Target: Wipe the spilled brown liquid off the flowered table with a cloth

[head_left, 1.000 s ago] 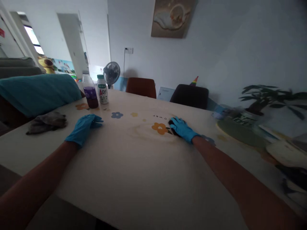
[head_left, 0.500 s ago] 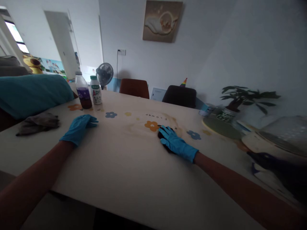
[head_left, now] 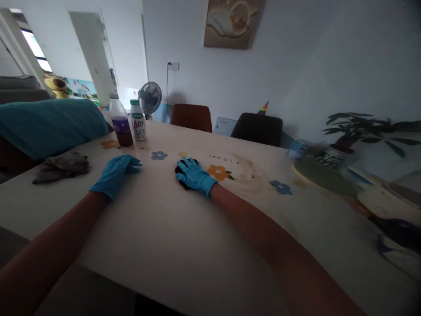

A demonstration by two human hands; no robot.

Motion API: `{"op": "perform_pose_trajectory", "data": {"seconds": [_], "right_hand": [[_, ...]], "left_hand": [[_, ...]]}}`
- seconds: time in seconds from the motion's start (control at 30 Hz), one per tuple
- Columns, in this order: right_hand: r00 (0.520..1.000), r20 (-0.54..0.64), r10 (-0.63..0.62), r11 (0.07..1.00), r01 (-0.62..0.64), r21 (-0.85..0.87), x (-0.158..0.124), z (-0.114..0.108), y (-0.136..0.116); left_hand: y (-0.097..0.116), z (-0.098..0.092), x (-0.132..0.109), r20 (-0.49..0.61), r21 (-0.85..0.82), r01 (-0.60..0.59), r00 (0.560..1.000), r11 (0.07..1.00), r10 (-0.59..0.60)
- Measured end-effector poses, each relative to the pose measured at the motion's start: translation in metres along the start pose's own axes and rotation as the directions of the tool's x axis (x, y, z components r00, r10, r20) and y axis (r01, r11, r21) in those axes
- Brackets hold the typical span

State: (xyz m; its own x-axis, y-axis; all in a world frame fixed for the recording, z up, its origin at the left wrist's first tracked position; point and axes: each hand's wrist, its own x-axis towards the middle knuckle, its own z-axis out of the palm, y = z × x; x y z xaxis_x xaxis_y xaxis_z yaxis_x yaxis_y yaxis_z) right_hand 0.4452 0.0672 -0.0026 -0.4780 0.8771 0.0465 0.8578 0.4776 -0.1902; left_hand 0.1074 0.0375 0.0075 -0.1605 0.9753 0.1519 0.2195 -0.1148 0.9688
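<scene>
My right hand point(head_left: 195, 175), in a blue glove, presses down on a black cloth point(head_left: 180, 173), which shows at the edges of the palm and fingers. It lies flat on the white table point(head_left: 158, 228), left of a printed orange flower. Wet, brownish smears point(head_left: 251, 175) show to the right of that flower. My left hand point(head_left: 118, 173), also blue-gloved, rests on the table with its fingers stretched out and nothing in them. A crumpled grey rag point(head_left: 62, 166) lies to its left. Behind it stand a bottle with a purple label point(head_left: 121, 127) and a white green-capped bottle point(head_left: 138, 120).
At right, a potted plant point(head_left: 335, 151) stands by a green round mat point(head_left: 319, 175), near a pale pot point(head_left: 381, 197). A brown chair point(head_left: 191, 117) and a black chair point(head_left: 258, 128) stand across the table. A fan point(head_left: 150, 97) is behind the bottles.
My right hand has slid left across the table with the black cloth, from right of the orange flower to its left. My left hand stays in place; the view has shifted slightly.
</scene>
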Motion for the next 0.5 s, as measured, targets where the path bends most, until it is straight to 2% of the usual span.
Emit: {"op": "perform_pose_trajectory", "data": {"seconds": [0.33,0.5], "right_hand": [[0.999,-0.015,-0.041,0.999,0.041,0.032,0.100,0.006,-0.019],[0.999,-0.044,-0.024,1.000,0.023,-0.019,0.138,0.004,-0.006]], "left_hand": [[0.001,0.002,-0.002,-0.010,0.053,-0.023,1.000,0.998,0.023],[0.005,0.003,-0.004,-0.020,0.066,0.019,1.000,0.998,-0.018]]}}
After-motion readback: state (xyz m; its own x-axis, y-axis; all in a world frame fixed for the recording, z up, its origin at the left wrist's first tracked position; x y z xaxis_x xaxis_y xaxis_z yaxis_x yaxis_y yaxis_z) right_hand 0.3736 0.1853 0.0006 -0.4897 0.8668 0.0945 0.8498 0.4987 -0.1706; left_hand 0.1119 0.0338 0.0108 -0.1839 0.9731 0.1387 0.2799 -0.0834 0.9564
